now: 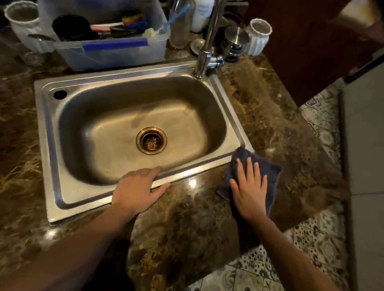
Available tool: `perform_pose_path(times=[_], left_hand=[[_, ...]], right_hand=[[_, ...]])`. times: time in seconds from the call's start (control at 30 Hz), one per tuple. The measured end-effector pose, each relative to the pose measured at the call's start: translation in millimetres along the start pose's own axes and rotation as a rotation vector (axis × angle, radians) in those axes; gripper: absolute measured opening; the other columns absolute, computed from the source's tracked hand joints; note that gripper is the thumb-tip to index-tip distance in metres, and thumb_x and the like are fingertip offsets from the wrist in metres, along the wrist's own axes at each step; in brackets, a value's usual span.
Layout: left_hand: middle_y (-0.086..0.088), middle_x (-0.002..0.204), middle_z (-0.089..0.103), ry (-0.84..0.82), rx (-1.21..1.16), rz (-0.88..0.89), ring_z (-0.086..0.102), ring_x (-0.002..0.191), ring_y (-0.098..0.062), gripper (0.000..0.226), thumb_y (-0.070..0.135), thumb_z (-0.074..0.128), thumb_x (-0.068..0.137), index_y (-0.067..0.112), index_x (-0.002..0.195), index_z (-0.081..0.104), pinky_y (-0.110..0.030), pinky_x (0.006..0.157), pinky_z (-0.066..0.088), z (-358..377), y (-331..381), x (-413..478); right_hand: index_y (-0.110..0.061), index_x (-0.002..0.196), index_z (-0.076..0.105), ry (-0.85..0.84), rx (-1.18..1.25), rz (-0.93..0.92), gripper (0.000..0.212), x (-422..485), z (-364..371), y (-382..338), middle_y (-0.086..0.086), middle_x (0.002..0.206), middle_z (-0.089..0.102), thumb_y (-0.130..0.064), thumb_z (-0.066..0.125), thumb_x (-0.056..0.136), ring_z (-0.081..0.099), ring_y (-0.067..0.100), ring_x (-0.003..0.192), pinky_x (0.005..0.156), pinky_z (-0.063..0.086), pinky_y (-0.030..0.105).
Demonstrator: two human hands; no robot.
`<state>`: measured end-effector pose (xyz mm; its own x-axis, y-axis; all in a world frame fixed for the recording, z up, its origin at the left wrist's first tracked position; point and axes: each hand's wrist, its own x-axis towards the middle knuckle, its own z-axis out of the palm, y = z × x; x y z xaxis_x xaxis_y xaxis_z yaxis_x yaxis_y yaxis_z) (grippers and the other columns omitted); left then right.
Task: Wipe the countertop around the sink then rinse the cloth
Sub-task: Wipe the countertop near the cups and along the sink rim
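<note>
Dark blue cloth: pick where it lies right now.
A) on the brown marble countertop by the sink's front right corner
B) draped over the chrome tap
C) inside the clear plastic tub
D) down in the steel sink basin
A: the dark blue cloth lies on the brown marble countertop at the front right corner of the steel sink, with the right hand pressed flat on it.

Dim, warm light; glare spots on the countertop [191, 183] (wet-looking sheen), edges bowed and softly blurred.
</note>
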<state>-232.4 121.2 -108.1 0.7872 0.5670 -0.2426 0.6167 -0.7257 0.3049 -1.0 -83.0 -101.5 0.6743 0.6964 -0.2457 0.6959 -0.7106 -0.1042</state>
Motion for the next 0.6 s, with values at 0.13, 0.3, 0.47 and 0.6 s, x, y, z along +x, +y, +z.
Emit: perform_pose_path(times=[0.13,0.3,0.47,0.6], left_hand=[[0.003,0.149,0.041,0.011,0.038,0.07,0.036,0.137,-0.017,0.065,0.066,0.018,0.093,0.032,0.147,0.03,-0.04,0.114,0.021,2,-3,-4],[0.0,0.156,0.028,0.104,0.064,0.272,0.021,0.144,-0.019,0.058,0.052,0.028,0.094,0.029,0.148,0.033,-0.045,0.115,0.005,-2,-18,-44],[0.001,0.157,0.026,0.072,0.063,0.355,0.022,0.145,-0.02,0.058,0.048,0.036,0.095,0.029,0.15,0.028,-0.048,0.115,0.016,12,-76,-147],[-0.002,0.158,0.025,0.122,-0.002,0.041,0.015,0.146,-0.018,0.059,0.052,0.023,0.097,0.026,0.149,0.029,-0.047,0.115,0.006,19,-112,-200]], right_hand=[[-0.035,0.152,0.004,-0.033,0.037,-0.014,0.063,-59,13,-38,0.004,0.162,-0.001,-0.054,0.009,0.092,-0.007,0.027,0.148,0.116,0.001,0.051],[-0.034,0.153,0.012,-0.066,-0.083,-0.47,0.061,-134,41,-80,0.004,0.161,0.005,-0.047,0.031,0.096,-0.002,0.029,0.147,0.114,0.005,0.052],[-0.039,0.15,0.018,-0.136,-0.245,-0.867,0.06,-136,28,-36,-0.004,0.161,0.009,-0.05,0.038,0.095,0.005,0.022,0.148,0.118,0.008,0.047],[-0.035,0.142,0.034,-0.039,-0.014,-0.342,0.051,-98,7,-7,-0.007,0.159,0.019,-0.05,0.027,0.094,0.013,0.019,0.147,0.113,0.023,0.055]])
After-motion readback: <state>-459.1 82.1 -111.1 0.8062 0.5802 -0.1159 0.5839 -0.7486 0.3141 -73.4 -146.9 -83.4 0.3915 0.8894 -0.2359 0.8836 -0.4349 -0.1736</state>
